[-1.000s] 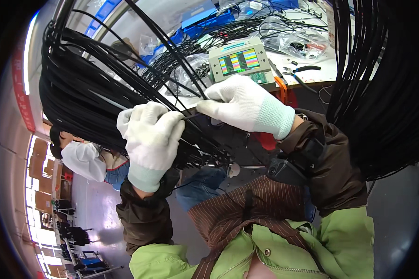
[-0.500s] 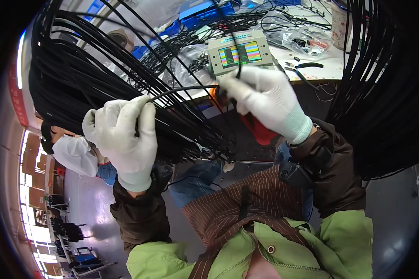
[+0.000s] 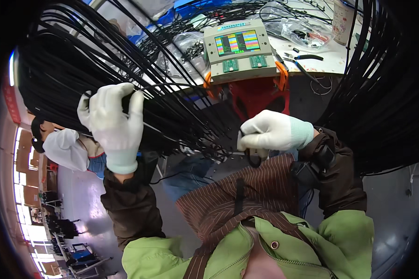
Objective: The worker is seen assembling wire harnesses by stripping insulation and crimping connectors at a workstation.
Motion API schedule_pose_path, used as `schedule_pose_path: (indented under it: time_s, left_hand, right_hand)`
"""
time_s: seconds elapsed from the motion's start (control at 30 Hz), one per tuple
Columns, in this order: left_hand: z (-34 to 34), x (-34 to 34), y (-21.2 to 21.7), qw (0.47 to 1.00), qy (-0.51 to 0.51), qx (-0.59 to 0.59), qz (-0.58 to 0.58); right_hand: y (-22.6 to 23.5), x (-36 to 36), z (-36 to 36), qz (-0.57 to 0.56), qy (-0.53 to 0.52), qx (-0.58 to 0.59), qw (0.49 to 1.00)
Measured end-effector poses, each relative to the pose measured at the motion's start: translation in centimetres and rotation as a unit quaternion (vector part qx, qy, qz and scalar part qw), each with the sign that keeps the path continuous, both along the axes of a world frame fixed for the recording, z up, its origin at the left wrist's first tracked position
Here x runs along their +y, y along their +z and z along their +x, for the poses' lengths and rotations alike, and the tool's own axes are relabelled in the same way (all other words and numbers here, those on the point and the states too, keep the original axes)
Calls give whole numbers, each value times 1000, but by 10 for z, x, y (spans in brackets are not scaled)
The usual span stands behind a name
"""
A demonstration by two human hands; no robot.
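Note:
In a white knit glove, my left hand [image 3: 111,118] is raised at the bundle of hanging black cables [image 3: 65,74], its thumb and fingers pinched on a thin black cable [image 3: 172,85] that runs off to the right. My right hand [image 3: 270,132], gloved the same way, is closed in front of the table's edge. A short black cable loop [image 3: 253,160] hangs below its fingers; the rest of that piece is hidden in the grip. Beyond both hands stands a beige cable tester [image 3: 239,49] with a lit coloured screen and two green sockets at its front.
Orange clamps [image 3: 282,76] flank the tester on the white table [image 3: 326,63]. Pliers [image 3: 307,57], a patterned cup [image 3: 342,23] and plastic bags of small parts [image 3: 307,32] lie to its right. More black cables [image 3: 381,93] hang at right. Another person [image 3: 67,149] is at far left.
My right hand has dropped from in front of the tester toward my apron, uncovering the tester's sockets. My left hand has shifted slightly left and up.

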State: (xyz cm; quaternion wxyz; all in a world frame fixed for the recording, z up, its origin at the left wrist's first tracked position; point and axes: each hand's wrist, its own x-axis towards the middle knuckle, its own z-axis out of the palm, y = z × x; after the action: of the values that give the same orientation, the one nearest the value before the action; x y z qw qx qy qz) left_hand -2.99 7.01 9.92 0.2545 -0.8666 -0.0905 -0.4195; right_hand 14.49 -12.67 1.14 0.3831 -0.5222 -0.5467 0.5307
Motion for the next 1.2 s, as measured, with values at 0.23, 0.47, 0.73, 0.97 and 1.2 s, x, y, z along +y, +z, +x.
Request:
schedule_pose_path:
  time_s: [0.23, 0.47, 0.73, 0.97, 1.2]
  left_hand:
    - [-9, -45, -30, 892, -149, -26, -427]
    - [-8, -54, -52, 758, -204, -187, -591]
    - [-11, -72, -101, 718, -423, -210, -512]
    - [18, -66, -134, 861, -341, 234, -296]
    - [17, -55, -141, 812, -321, 191, -448]
  right_hand:
    - [-6, -1, -5, 17, -85, 145, 986]
    - [-19, 5, -10, 76, -145, 211, 964]
    - [-34, 16, -19, 11, -303, 254, 919]
    - [-102, 24, -18, -113, -271, 416, 861]
    - [-104, 19, -36, -65, -296, 339, 891]
